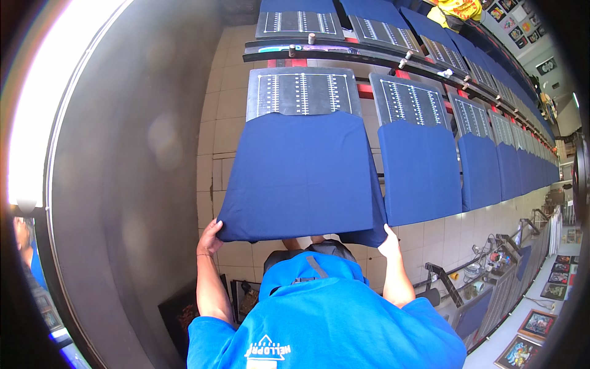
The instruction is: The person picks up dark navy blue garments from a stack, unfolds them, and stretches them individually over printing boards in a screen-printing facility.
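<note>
A navy blue garment is drawn over the near end of a dark flat board marked with white ruler lines. Its hem spreads wide toward me, and a second layer hangs below at the right corner. My left hand is closed on the hem's left corner. On the other side, my right hand grips the hem's right corner, with fingers partly hidden by the cloth. The far part of the board is uncovered.
Right of it, a neighbouring board carries another navy garment, and several more follow in a row. A black rail with metal knobs runs behind. A dark grey wall rises at left. Framed pictures lie at lower right.
</note>
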A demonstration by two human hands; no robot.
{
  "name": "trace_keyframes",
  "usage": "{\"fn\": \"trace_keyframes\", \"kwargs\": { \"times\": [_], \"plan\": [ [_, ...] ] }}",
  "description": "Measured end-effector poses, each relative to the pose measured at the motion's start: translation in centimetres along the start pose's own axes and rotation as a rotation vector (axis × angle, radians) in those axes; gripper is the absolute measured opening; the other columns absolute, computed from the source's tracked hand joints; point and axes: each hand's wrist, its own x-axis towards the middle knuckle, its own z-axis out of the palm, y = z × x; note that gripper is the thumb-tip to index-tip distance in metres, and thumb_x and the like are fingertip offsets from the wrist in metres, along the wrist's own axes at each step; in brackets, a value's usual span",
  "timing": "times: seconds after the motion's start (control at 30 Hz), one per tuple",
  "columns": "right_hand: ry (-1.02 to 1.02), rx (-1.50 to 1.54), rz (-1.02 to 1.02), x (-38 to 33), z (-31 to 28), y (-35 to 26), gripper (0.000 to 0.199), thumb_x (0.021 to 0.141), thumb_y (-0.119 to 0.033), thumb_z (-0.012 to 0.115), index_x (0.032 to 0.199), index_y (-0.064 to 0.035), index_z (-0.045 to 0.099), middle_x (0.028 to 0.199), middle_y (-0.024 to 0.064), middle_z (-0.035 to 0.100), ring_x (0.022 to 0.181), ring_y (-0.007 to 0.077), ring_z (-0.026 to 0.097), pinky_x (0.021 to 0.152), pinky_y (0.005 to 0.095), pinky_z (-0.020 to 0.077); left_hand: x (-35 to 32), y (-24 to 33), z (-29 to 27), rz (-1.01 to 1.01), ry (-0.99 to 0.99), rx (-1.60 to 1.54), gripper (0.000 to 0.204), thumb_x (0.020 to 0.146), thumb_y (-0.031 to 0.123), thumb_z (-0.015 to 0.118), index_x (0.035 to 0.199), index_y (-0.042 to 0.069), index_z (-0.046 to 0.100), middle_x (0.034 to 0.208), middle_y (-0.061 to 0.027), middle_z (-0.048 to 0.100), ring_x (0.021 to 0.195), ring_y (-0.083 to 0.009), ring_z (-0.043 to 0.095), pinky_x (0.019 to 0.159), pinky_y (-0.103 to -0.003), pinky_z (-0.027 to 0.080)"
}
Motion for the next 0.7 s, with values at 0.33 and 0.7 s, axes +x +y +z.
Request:
{"fn": "trace_keyframes", "kwargs": {
  "times": [0.33, 0.7],
  "plan": [
    [-0.105, -0.184, -0.009, -0.1, -0.9, -0.4, 0.043, 0.101, -0.019, 0.048, 0.139, 0.0015, 0.045, 0.139, 0.0148, 0.055, 0.127, 0.0263, 0.054, 0.112, 0.0398, 0.0394, -0.3, 5.1, 0.2, -0.051, 0.027, 0.408, 0.011, 0.091, 0.013, 0.067, 0.099, 0.011, 0.060, 0.096, 0.0023, 0.066, 0.092, -0.0106, 0.061, 0.086, -0.029, 0.048],
    [-0.079, -0.115, 0.041, 0.1, -1.4, -1.1, 0.045, 0.099, -0.016, 0.053, 0.139, 0.0026, 0.046, 0.138, 0.0145, 0.056, 0.125, 0.0262, 0.056, 0.112, 0.0404, 0.0406, -0.9, 8.3, 2.0, -0.050, 0.138, 0.859, 0.012, 0.087, 0.016, 0.073, 0.088, 0.008, 0.064, 0.083, 0.0037, 0.062, 0.080, -0.0074, 0.053, 0.075, -0.026, 0.041]
  ]
}}
